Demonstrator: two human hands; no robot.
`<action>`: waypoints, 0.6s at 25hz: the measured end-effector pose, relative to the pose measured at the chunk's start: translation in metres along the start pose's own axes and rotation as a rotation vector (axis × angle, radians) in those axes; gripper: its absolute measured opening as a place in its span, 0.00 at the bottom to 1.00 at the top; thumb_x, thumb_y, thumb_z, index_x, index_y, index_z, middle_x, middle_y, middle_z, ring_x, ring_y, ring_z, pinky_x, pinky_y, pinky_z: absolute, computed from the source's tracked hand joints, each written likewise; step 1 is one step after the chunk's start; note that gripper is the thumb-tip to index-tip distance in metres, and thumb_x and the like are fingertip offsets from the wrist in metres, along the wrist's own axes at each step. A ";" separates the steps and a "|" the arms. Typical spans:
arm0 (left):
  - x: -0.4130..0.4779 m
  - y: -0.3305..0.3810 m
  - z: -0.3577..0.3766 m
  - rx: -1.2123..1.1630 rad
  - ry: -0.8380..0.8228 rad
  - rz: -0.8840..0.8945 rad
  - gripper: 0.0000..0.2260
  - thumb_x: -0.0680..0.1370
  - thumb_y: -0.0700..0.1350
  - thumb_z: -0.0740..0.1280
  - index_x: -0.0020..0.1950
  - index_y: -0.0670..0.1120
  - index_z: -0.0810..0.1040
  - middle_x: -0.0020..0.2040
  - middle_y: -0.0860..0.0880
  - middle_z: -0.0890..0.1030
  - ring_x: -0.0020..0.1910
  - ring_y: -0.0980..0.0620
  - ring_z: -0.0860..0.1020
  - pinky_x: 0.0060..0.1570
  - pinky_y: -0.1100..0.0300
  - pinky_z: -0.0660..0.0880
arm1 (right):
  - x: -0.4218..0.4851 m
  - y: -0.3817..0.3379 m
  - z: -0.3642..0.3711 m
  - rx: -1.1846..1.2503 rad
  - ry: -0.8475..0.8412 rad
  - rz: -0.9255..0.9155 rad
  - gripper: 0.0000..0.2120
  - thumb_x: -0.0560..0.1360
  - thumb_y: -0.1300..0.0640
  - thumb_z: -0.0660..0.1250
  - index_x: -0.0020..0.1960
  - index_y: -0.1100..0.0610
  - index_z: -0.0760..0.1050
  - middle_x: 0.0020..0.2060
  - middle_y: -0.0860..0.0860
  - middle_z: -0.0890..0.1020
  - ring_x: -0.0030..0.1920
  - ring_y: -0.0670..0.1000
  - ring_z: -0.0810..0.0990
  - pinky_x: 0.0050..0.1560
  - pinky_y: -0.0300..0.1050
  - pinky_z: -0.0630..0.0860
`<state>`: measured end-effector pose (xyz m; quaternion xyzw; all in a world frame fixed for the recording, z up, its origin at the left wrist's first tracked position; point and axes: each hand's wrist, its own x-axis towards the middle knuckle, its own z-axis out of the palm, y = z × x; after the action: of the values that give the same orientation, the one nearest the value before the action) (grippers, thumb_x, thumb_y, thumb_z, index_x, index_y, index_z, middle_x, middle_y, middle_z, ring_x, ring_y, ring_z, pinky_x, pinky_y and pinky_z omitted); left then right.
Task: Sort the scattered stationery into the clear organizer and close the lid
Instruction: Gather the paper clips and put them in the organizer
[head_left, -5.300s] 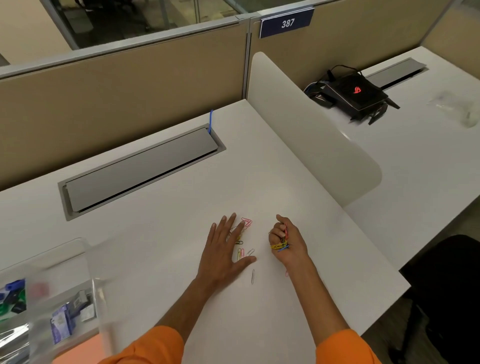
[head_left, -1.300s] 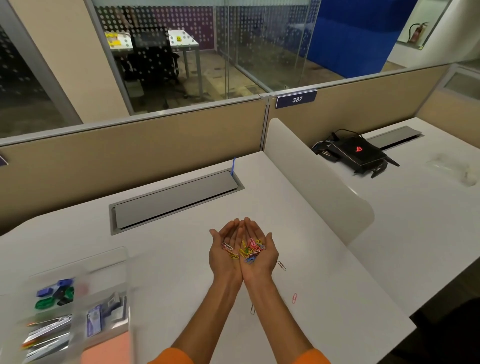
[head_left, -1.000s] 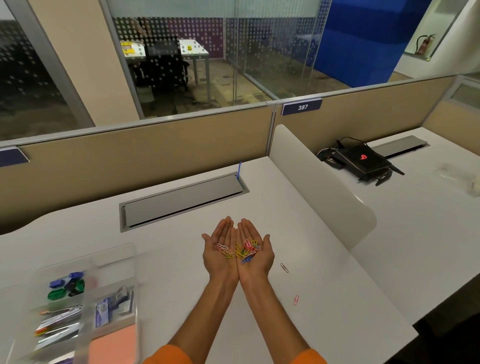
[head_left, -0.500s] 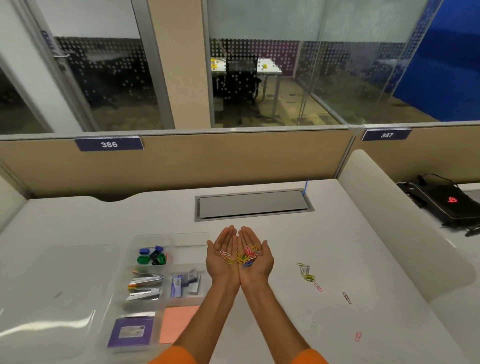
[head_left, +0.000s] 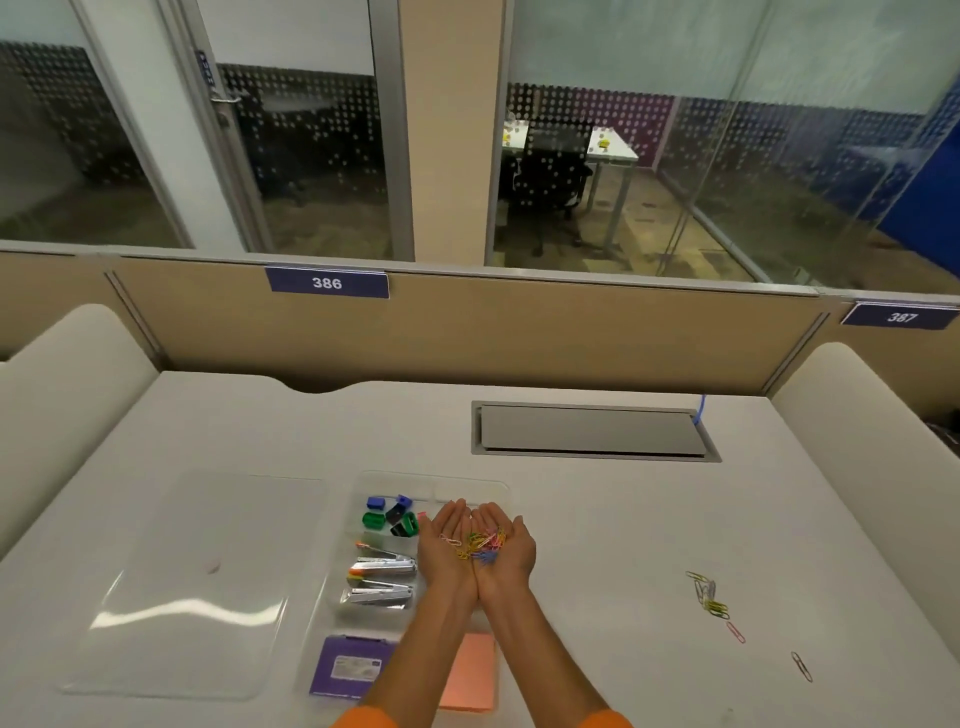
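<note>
White office desk (head_left: 613, 525), beige partition and glass walls behind. Clear organizer (head_left: 363, 480) lies open on it, w/ its lid (head_left: 197, 582) flat just left of the organizer. Inside, left column: binder clips (head_left: 390, 517) at the far end, silver staplers (head_left: 382, 569) mid, purple box (head_left: 347, 667) nearest; an orange sticky pad (head_left: 470, 673) fills the near-right cell.

Left hand (head_left: 448, 548) and right hand (head_left: 513, 550) are pressed edge to edge, palms up, fingers relaxed, forming a bowl that carries a heap of coloured paper clips (head_left: 483, 545) over the organizer's right column, approx. at the far-right cell. More loose clips (head_left: 709, 597) lie well right of the organizer, plus a pink clip (head_left: 735, 631) and a grey clip (head_left: 801, 666).

Handling, my guess: clips are light, stiff wire, slick, and they snag on each other, so the cupped carry suits them. Tip slowly, low over one cell, or some skid into neighbours. Strays lie flat and thin – slide them together, then pinch.
</note>
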<state>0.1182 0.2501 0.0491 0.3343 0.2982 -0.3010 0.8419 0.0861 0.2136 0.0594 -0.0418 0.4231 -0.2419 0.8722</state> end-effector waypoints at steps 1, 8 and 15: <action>0.005 0.002 -0.001 0.020 0.026 0.002 0.22 0.82 0.55 0.56 0.60 0.38 0.76 0.64 0.39 0.76 0.59 0.41 0.76 0.64 0.43 0.71 | 0.002 0.003 0.003 -0.009 0.030 0.002 0.21 0.82 0.49 0.54 0.59 0.65 0.74 0.51 0.61 0.78 0.46 0.61 0.78 0.45 0.55 0.77; 0.003 0.012 0.010 0.010 0.065 -0.071 0.27 0.81 0.59 0.56 0.70 0.38 0.67 0.51 0.41 0.77 0.48 0.43 0.77 0.57 0.48 0.72 | 0.014 0.007 0.017 -0.115 0.101 -0.013 0.24 0.82 0.47 0.55 0.67 0.66 0.69 0.62 0.65 0.74 0.55 0.63 0.75 0.56 0.59 0.73; 0.001 0.016 0.011 -0.043 0.046 -0.059 0.33 0.81 0.60 0.54 0.76 0.36 0.56 0.75 0.39 0.62 0.72 0.42 0.65 0.69 0.52 0.63 | 0.013 0.004 0.019 -0.199 0.116 -0.054 0.28 0.83 0.46 0.51 0.73 0.66 0.60 0.73 0.61 0.64 0.72 0.60 0.64 0.72 0.54 0.62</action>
<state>0.1333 0.2518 0.0613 0.3143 0.3336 -0.3113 0.8325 0.1087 0.2088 0.0613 -0.1253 0.4935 -0.2242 0.8309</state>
